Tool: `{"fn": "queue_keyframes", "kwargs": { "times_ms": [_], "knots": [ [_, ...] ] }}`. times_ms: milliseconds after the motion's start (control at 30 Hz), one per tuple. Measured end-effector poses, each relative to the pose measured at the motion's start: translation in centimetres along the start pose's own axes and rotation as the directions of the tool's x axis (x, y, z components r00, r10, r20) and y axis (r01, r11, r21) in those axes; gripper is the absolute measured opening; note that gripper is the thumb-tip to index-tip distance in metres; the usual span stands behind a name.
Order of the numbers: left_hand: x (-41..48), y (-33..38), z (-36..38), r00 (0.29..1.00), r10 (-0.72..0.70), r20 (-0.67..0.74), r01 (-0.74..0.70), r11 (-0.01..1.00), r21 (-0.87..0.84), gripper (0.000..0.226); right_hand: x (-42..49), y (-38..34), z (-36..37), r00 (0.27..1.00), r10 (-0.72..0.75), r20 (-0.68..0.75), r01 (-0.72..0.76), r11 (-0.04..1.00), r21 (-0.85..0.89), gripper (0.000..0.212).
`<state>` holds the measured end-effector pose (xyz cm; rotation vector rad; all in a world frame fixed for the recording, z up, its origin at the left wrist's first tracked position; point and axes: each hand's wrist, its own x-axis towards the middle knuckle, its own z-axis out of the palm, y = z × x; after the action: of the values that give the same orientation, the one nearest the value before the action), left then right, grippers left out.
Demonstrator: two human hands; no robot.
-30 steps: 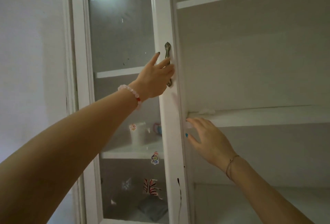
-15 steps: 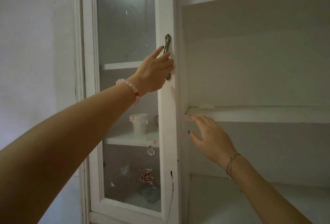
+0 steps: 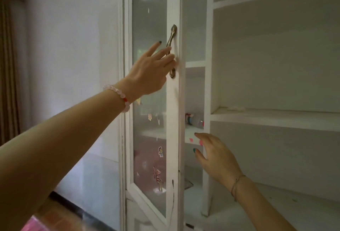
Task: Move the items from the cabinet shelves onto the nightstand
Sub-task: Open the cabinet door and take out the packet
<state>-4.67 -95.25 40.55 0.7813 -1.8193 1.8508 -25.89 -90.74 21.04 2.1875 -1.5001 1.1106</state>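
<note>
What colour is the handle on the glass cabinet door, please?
The handle is a dull brass tone, which shows best in the head view.

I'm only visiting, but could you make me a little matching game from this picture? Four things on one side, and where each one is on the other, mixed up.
Things:
1. curved bronze-coloured metal door handle
2. pink bead bracelet
3. small clear plastic bottle
4. thin brown cord bracelet

Places:
A. on the wrist of the right hand
B. on a white cabinet shelf
C. in the fingers of the left hand
D. on the wrist of the left hand

Pairs: 1-C, 2-D, 3-B, 4-A
</note>
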Motion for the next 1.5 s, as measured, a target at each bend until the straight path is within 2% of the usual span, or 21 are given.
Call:
{"fn": "queue_keyframes", "kwargs": {
  "times_ms": [200, 400, 867, 1233, 1500],
  "knots": [
    [-4.3, -3.6, -2.6, 1.0, 0.007, 0.0, -0.007, 1.0, 0.005, 0.039, 0.3, -4.4, 0.4, 0.997, -0.072, -0.006, 0.072, 0.997, 0.033, 0.047],
    [-10.1, -7.8, -4.1, 0.999, -0.037, 0.026, 0.037, 0.999, -0.001, 0.038, 0.2, -9.0, 1.0, 0.996, -0.083, -0.03, 0.083, 0.997, -0.004, 0.047],
    [-23.5, -18.5, -2.0, 0.974, -0.118, 0.195, 0.134, 0.989, -0.067, 0.053, 0.1, -22.3, 6.7, 0.999, -0.041, -0.001, 0.041, 0.999, -0.021, 0.049],
    [-28.2, -21.7, 0.3, 0.899, -0.216, 0.382, 0.23, 0.973, 0.01, 0.065, 0.3, -25.1, 8.2, 1.0, -0.001, 0.011, 0.001, 0.999, -0.05, 0.048],
    [-28.4, -21.7, 0.7, 0.882, -0.234, 0.41, 0.258, 0.966, -0.003, 0.067, -0.3, -24.3, 8.6, 0.999, 0.027, 0.032, -0.025, 0.998, -0.058, 0.049]
  ]
}}
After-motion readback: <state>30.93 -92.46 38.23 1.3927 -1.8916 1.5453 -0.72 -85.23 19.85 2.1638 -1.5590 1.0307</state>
